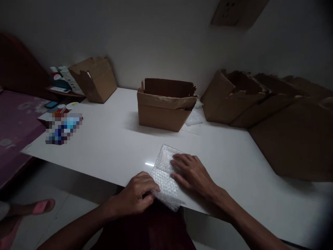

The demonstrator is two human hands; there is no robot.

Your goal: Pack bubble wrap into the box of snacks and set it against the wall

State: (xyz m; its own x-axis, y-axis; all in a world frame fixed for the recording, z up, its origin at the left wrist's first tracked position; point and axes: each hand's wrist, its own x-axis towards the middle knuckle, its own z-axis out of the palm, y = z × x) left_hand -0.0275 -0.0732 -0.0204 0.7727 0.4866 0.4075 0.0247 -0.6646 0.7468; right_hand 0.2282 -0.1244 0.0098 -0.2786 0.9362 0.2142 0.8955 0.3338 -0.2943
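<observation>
Just in front of the open cardboard box [166, 106], at the desk's [109, 146] near edge, the left hand [137, 196] pinches the bubble wrap's [166, 173] corner while the right hand [191, 172] lies flat, fingers spread, pressing it mid-fold; next probably calls for a firm crease.

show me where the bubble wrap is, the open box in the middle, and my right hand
bubble wrap [166, 157]: head view, far bare part of the sheet.
open box [162, 116]: head view, front wall.
right hand [192, 172]: head view, back of the hand.
</observation>
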